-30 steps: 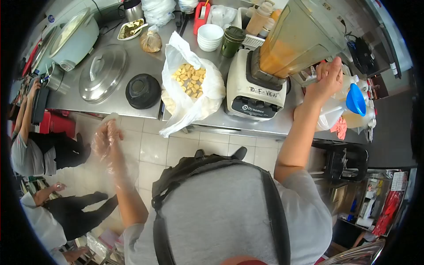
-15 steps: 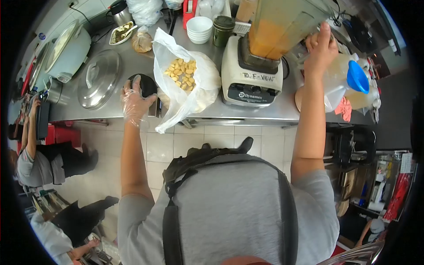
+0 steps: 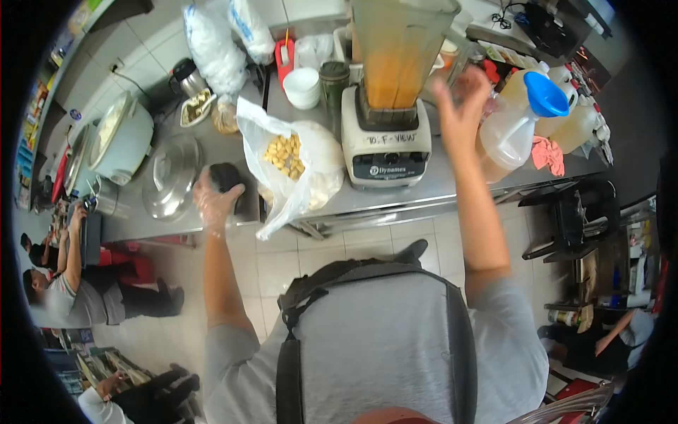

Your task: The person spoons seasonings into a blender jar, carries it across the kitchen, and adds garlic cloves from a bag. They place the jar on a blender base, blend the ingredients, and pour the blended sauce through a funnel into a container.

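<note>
My left hand [image 3: 217, 196], in a clear plastic glove, grips a round black lid [image 3: 226, 177] on the steel counter. Bare and with its fingers apart, my right hand [image 3: 462, 106] is in the air just right of the blender jar [image 3: 395, 63], not holding it. Orange liquid fills the lower part of the jar, which stands on the white blender base [image 3: 387, 152]; its top is cut off by the frame edge. Between my hands an open white plastic bag [image 3: 318, 166] shows peeled yellowish cloves [image 3: 284, 154].
A metal pot lid [image 3: 171, 177] and a large cooker [image 3: 123, 141] stand left. White bowls [image 3: 302, 88] and a green canister [image 3: 334, 81] are behind the bag. A jug [image 3: 507, 138] with a blue funnel [image 3: 545, 95] stands right. Other people [image 3: 88, 300] are at far left and lower right.
My left hand came to the black lid and closed on it. My right hand has come off the jar's handle and opened. The view has shifted, showing more of the back wall.
</note>
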Demonstrator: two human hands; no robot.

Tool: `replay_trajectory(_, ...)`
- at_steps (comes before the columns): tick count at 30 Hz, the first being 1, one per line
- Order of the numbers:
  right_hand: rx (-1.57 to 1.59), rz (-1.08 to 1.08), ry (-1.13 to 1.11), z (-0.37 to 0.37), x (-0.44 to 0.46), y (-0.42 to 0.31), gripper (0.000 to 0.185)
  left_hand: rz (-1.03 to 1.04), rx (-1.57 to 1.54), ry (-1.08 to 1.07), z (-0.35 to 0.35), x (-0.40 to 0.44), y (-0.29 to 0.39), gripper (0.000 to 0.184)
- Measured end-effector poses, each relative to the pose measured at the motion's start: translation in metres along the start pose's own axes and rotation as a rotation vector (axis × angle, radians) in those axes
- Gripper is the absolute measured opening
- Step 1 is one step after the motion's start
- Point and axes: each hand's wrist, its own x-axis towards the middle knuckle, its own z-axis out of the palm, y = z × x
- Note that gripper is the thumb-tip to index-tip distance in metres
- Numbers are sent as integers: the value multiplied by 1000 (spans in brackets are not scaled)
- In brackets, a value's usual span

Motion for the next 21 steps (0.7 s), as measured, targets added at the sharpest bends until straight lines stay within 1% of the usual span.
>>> replay_trajectory(1, -159, -52, -38, -14, -22, 6, 50, 16, -51, 74, -7, 10, -9, 93)
replay_trajectory(3, -246, -122, -239, -39, -62, 12, 51, 75, -82, 299, -32, 41, -14, 93)
replay_trajectory(5, -233, -251, -517, -44, -85, 13, 49, 218, -95, 386, -102, 68, 57, 94)
replay_trajectory(7, -318, -346, -818, -42, -92, 7, 48, 426, -352, 392, -158, 84, 136, 92)
replay_trajectory(8, -341, -354, -870, -37, -97, 5, 47, 520, -388, 340, -178, 94, 169, 92)
replay_trajectory(9, -358, -336, -858, -35, -98, -1, 47, 616, -423, 284, -194, 103, 202, 92)
replay_trajectory(11, -381, -328, -814, -33, -105, 4, 44, 821, -629, 9, -217, 105, 276, 91)
replay_trajectory(12, -388, -335, -806, -34, -108, 6, 44, 911, -404, 87, -216, 121, 302, 87)
replay_trajectory(13, -418, -384, -785, -36, -111, 8, 42, 989, -173, 164, -215, 132, 326, 82)
replay_trajectory(14, -447, -435, -765, -37, -112, 11, 40, 923, -211, -11, -222, 123, 361, 87)
replay_trajectory(15, -451, -438, -762, -36, -112, 14, 40, 851, -246, -186, -224, 113, 392, 91)
replay_trajectory(17, -406, -408, -707, -35, -116, 18, 36, 954, -288, -198, -208, 113, 422, 86)
replay_trajectory(18, -404, -393, -667, -33, -118, 17, 34, 925, -380, -427, -205, 113, 435, 78)
replay_trajectory(19, -406, -384, -661, -32, -119, 17, 34, 932, -376, -434, -199, 116, 443, 78)
replay_trajectory(21, -365, -383, -626, -33, -119, 21, 33, 1003, -296, -542, -184, 119, 457, 77)
